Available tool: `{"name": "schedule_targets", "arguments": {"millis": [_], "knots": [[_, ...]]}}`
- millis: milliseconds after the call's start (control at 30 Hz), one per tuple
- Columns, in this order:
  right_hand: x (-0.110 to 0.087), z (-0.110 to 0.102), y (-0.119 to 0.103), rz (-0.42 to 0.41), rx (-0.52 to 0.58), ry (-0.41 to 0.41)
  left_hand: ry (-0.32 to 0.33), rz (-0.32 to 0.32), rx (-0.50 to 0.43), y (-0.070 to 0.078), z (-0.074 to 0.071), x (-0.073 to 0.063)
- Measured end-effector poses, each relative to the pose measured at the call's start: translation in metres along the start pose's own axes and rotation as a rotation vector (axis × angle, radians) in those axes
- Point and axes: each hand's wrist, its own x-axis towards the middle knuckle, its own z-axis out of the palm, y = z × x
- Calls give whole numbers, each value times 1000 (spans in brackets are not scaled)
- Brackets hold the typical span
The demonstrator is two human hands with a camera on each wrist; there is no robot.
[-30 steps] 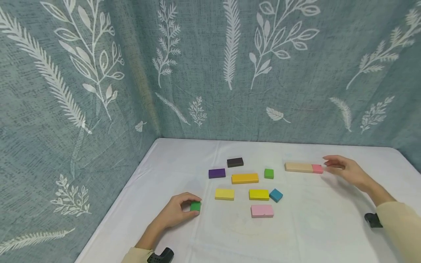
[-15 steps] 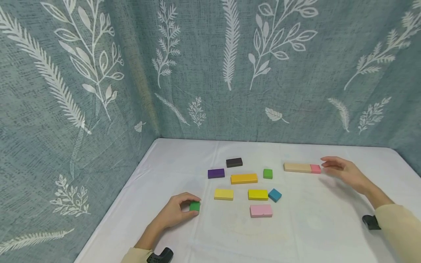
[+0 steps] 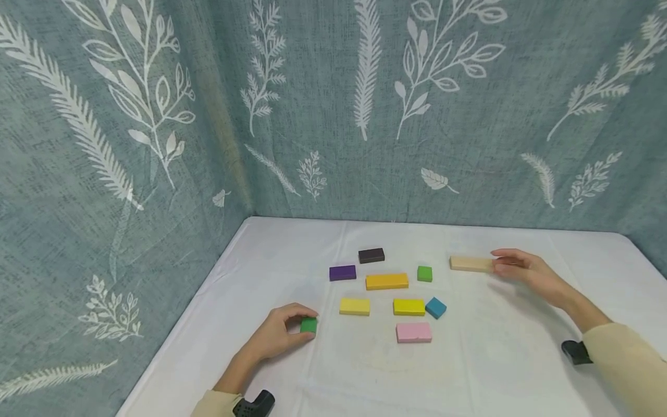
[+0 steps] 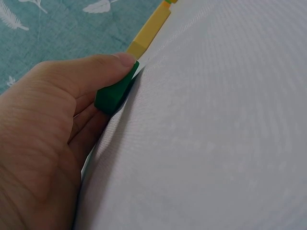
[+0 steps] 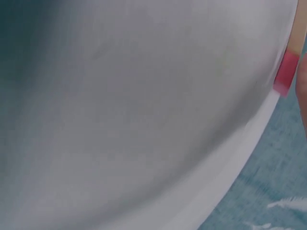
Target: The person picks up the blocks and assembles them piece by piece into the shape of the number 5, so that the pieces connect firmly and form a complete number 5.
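My left hand (image 3: 276,335) pinches a small green block (image 3: 308,325) between thumb and fingers at the left of the white-covered table. In the left wrist view the thumb lies along one edge of that green block (image 4: 112,96). At the back right, my right hand (image 3: 534,279) reaches over the right end of a long tan wooden block (image 3: 469,264). Its fingers are spread about a small red block, hidden behind them in the head view. The right wrist view shows this red block (image 5: 287,72) end to end with the tan one, a finger close beside it.
Between the hands lie a black block (image 3: 372,255), a purple block (image 3: 342,273), an orange block (image 3: 387,281), a light green cube (image 3: 424,274), two yellow blocks (image 3: 355,307), a tilted blue block (image 3: 436,308) and a pink block (image 3: 414,333). A leaf-patterned curtain (image 3: 323,104) hangs behind.
My right hand has moved left, from beside the red block to over it, covering it in the head view. The left hand stays in place with the green block.
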Motion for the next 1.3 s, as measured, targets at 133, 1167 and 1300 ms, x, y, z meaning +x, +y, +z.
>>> {"name": "schedule_targets", "arguments": {"millis": [133, 1167, 1300], "knots": [[3, 9, -3, 18, 10, -42, 9, 16, 16, -1, 0, 1], [12, 67, -32, -28, 36, -240, 5, -38, 40, 48, -7, -1], [13, 74, -36, -50, 41, -267, 4, -38, 42, 49, -7, -2]]}}
